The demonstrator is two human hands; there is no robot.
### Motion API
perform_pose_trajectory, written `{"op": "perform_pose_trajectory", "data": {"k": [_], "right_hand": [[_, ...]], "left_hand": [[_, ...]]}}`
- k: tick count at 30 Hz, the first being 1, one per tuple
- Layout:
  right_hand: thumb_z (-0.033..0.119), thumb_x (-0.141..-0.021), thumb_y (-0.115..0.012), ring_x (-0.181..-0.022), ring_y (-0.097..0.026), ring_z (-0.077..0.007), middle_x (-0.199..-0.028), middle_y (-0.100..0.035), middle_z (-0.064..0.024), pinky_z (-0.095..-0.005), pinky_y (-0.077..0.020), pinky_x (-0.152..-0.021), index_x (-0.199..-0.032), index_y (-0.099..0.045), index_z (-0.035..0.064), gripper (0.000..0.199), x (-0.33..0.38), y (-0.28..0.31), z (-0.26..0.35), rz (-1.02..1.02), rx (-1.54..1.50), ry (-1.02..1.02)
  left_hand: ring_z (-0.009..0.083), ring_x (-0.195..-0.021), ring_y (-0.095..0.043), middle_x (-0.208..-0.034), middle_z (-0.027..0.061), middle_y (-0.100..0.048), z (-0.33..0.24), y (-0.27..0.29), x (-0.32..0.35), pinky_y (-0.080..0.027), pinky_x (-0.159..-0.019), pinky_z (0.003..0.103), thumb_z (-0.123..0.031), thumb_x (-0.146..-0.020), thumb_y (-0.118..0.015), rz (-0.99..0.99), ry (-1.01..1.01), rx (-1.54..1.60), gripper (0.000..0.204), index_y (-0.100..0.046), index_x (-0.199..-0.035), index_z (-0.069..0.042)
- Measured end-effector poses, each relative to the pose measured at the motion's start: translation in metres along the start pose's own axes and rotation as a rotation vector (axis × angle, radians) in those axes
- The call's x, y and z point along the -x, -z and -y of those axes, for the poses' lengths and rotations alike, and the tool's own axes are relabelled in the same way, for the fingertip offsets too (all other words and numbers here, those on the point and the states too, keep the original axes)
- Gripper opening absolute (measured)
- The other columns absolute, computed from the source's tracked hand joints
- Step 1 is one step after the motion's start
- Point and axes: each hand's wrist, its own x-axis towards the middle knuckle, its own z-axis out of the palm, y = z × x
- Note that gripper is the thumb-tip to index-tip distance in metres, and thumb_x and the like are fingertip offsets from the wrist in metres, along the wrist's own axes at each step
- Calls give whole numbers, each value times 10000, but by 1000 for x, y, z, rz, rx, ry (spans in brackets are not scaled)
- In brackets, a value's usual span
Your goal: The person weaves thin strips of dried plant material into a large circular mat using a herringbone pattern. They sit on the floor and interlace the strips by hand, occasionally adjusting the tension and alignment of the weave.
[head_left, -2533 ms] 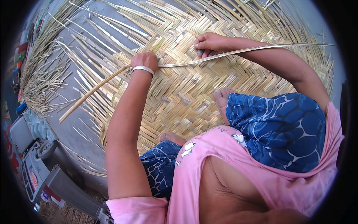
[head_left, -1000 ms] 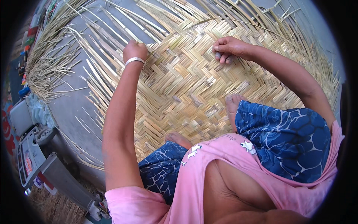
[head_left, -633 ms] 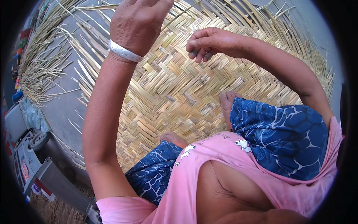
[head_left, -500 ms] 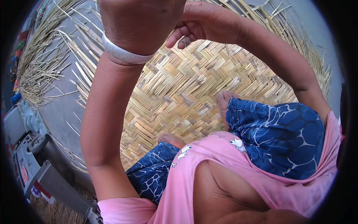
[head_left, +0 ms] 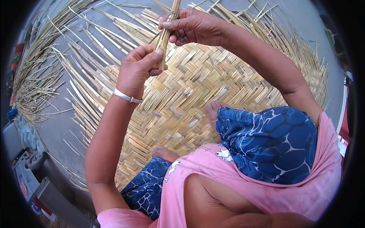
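Between my two hands stands a small bundle of reed strips (head_left: 164, 41), tilted and running up past the top edge. My left hand (head_left: 141, 68), with a silver bangle (head_left: 126, 96) at its wrist, pinches the bundle's lower end between thumb and fingers. Higher up, my right hand (head_left: 192, 27) grips the same bundle, thumb across it and a ring on one finger. Below both hands spreads a woven reed mat (head_left: 182, 98) in a zigzag pattern. Loose unwoven strips (head_left: 91, 76) fan out from its left and far edges.
My bare feet (head_left: 164, 152) rest on the mat. A heap of loose reeds (head_left: 36, 83) lies on the grey floor (head_left: 61, 125) at the left. Beyond it, at the lower left, stands a grey object with a wheel (head_left: 36, 161). Strip ends also jut out along the mat's right edge.
Both hands have come down from the top of the view. The reed bundle now shows between them, and the left hand has moved away from the camera, toward the mat.
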Motion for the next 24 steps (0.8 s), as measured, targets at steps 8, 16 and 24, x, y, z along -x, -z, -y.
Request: {"op": "perform_pose_trajectory", "data": {"k": [8,16,24], "right_hand": [[212,-842,-638,-623,-596,-50,-778,-628,7,-171,-504,-585,-1001,-611,58,223,9,13,-11,103,-41,-99],[202,-864,-608,-657,-537,-27,-774,-591,25,-169,-459,-606,-1105,-585,79,272,16,17,-22,81,146,-105],[202,-855,-619,-651,-531,-38,-759,-587,22,-185,-444,-591,-1103,-583,72,283,20,17,-24,121,160,-90]], "left_hand": [[121,-659,-614,-784,43,-624,14,0,-15,-526,-617,269,-219,-903,-533,299,121,256,164,-554,-933,-59],[81,-652,-602,-775,5,-623,38,-12,-17,-500,-550,206,-215,-873,-586,399,214,358,143,-573,-900,-75],[90,-637,-585,-738,12,-582,47,-21,-17,-488,-539,214,-190,-840,-637,409,161,367,156,-524,-819,-85]]}}
